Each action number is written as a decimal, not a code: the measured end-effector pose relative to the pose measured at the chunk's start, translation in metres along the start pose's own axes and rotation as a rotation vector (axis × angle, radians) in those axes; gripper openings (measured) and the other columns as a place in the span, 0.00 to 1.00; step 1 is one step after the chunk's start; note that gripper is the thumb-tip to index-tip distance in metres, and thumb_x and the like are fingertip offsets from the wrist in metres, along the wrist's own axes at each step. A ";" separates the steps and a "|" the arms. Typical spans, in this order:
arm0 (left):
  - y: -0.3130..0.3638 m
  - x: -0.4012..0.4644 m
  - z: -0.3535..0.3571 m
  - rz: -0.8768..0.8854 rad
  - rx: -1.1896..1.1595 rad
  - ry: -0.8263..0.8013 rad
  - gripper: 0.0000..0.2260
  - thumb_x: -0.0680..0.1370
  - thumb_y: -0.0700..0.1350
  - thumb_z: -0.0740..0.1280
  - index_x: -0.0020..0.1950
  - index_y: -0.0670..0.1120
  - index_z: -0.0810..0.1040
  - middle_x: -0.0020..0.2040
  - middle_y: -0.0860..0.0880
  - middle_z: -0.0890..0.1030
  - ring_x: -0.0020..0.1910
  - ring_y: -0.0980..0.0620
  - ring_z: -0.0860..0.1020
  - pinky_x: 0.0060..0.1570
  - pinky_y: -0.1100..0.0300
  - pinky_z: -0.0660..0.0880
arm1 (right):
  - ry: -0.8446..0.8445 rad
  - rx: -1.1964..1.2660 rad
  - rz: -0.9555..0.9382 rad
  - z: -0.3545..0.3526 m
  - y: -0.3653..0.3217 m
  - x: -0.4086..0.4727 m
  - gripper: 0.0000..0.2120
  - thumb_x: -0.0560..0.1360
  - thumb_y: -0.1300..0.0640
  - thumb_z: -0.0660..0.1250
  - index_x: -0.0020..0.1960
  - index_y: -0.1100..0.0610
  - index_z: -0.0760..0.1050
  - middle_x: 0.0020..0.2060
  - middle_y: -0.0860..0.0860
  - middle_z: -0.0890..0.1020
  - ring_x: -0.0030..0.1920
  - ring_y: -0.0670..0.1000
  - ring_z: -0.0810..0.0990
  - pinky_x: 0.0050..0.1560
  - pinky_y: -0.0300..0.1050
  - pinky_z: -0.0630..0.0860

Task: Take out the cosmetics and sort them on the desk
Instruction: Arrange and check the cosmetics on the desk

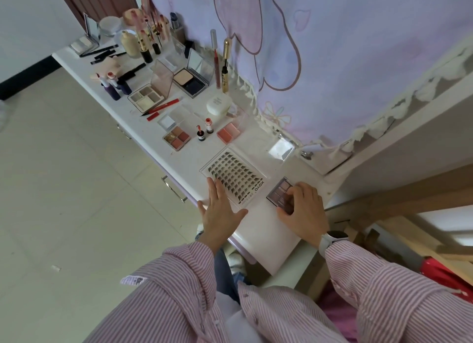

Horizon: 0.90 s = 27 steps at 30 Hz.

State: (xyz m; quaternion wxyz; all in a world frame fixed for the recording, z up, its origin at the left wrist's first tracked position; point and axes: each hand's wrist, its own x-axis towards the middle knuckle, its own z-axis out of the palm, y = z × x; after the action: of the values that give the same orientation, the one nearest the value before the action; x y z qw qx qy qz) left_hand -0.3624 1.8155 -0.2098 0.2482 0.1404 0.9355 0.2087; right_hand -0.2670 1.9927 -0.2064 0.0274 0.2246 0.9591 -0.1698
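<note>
Flat left hand (222,209), right hand (303,209) gripping palette (281,191)

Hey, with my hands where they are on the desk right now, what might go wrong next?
1. The lash tray under your left hand sits near the desk's front edge; a push might slide it off.
2. Your right hand grips the brown eyeshadow palette from above; fingers might smudge its pans.
3. The two small upright bottles could topple if bumped.

Covered, cropped and too small to read

The right hand (302,209) covers the lower half of the palette (281,190); the left hand (220,209) overlaps the lash tray (234,175). Upper-left bottles (143,33) blur together.
</note>
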 end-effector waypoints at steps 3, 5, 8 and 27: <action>0.004 0.001 0.002 0.018 0.016 -0.026 0.47 0.73 0.59 0.66 0.74 0.45 0.33 0.75 0.47 0.33 0.75 0.47 0.48 0.69 0.37 0.41 | 0.030 0.047 -0.055 -0.004 -0.001 -0.002 0.20 0.67 0.50 0.70 0.55 0.56 0.69 0.59 0.55 0.70 0.59 0.55 0.69 0.59 0.49 0.67; 0.004 0.003 0.001 0.035 0.028 -0.048 0.46 0.74 0.58 0.66 0.74 0.45 0.34 0.75 0.48 0.34 0.76 0.48 0.46 0.68 0.36 0.42 | 0.047 0.069 -0.087 -0.007 -0.004 -0.002 0.21 0.67 0.51 0.71 0.55 0.56 0.69 0.60 0.55 0.70 0.59 0.55 0.69 0.59 0.48 0.67; 0.001 0.004 -0.006 0.050 0.017 -0.078 0.43 0.75 0.56 0.65 0.75 0.47 0.37 0.76 0.47 0.35 0.75 0.47 0.39 0.70 0.36 0.43 | 0.070 0.111 -0.135 -0.012 -0.012 -0.001 0.23 0.66 0.51 0.72 0.56 0.57 0.70 0.60 0.56 0.71 0.60 0.56 0.69 0.60 0.47 0.66; 0.073 -0.018 -0.253 0.430 -1.473 -0.339 0.23 0.78 0.57 0.58 0.65 0.42 0.73 0.54 0.42 0.80 0.51 0.45 0.80 0.47 0.54 0.77 | 0.275 0.574 -0.707 -0.203 -0.179 0.073 0.22 0.70 0.53 0.70 0.61 0.54 0.70 0.64 0.47 0.70 0.66 0.41 0.64 0.68 0.34 0.57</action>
State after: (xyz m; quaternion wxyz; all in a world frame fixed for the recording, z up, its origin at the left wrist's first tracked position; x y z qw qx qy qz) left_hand -0.4674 1.7918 0.0309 0.3707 0.1475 0.4577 0.7946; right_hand -0.4064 1.9416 0.0311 -0.2223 -0.0968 0.8858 -0.3957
